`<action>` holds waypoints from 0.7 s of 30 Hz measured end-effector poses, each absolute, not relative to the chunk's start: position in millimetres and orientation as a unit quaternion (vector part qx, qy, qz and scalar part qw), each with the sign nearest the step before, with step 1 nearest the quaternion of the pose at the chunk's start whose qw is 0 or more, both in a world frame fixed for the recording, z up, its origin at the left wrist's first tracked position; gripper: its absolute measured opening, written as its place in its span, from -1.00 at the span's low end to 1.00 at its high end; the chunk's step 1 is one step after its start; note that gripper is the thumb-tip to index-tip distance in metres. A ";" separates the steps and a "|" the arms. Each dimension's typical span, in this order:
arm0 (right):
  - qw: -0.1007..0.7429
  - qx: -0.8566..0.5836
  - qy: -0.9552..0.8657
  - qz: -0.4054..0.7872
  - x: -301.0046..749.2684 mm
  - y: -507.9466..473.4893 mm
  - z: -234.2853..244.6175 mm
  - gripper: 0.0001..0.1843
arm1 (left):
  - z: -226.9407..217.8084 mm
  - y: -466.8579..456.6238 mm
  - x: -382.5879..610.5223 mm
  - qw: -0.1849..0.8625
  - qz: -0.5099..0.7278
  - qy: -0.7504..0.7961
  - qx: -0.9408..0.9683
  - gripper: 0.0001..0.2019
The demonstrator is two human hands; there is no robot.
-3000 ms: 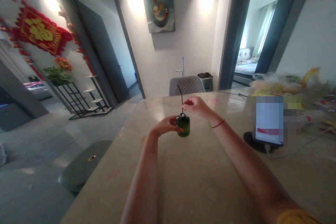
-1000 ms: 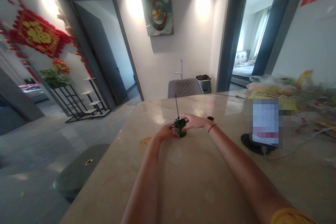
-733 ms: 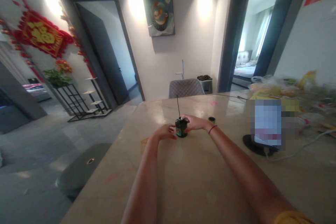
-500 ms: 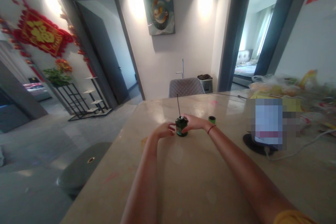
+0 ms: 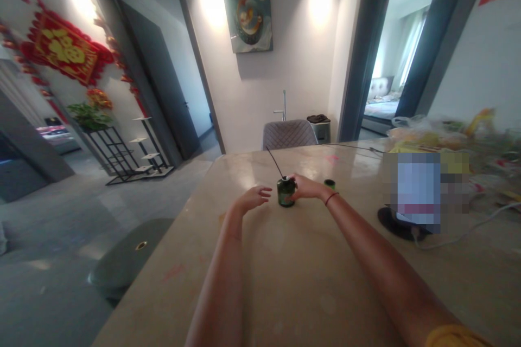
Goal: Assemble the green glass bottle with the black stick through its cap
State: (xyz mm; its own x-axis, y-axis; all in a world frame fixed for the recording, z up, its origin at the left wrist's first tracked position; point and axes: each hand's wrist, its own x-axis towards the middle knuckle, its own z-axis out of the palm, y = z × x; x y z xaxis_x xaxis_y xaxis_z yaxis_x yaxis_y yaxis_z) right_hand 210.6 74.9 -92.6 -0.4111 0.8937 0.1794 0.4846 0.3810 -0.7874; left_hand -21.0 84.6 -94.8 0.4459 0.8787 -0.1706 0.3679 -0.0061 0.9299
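Note:
A dark green glass bottle [image 5: 285, 195] stands upright on the pale table [image 5: 293, 265]. From its mouth a thin dark stick [image 5: 274, 160] rises, leaning to the left. My right hand [image 5: 306, 188] curls around the bottle's right side, fingers closed on it. On the other side, my left hand [image 5: 256, 196] is open with its fingers stretched toward the bottle, a small gap between them. Behind my right wrist sits a small green cylinder [image 5: 329, 184] with a dark open top, partly hidden.
At the right, a blurred-out screen [image 5: 419, 184] stands on a round black base [image 5: 386, 219], with a white cable [image 5: 456, 239] trailing off. Bags and clutter [image 5: 431, 133] fill the table's far right. A quilted chair [image 5: 290, 135] is beyond the table, a green stool [image 5: 130, 255] at left.
The bottle has shifted slightly right in my right hand. Its stick has tipped from nearly upright to leaning left. A wider gap now separates my left hand from the bottle.

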 end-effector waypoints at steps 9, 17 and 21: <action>0.325 -0.446 -0.741 0.382 213.2 74.9 -98.9 -0.31 | -90.4 78.8 -9.7 0.607 0.271 0.447 0.598 -0.52; 0.386 -0.363 -0.763 0.370 213.4 60.1 -58.8 -0.37 | -67.0 58.4 12.1 0.728 0.296 0.364 0.500 -0.46; 0.425 -0.328 -0.769 0.348 209.9 51.9 -40.1 -0.42 | -49.1 47.6 14.3 0.721 0.346 0.288 0.527 -0.51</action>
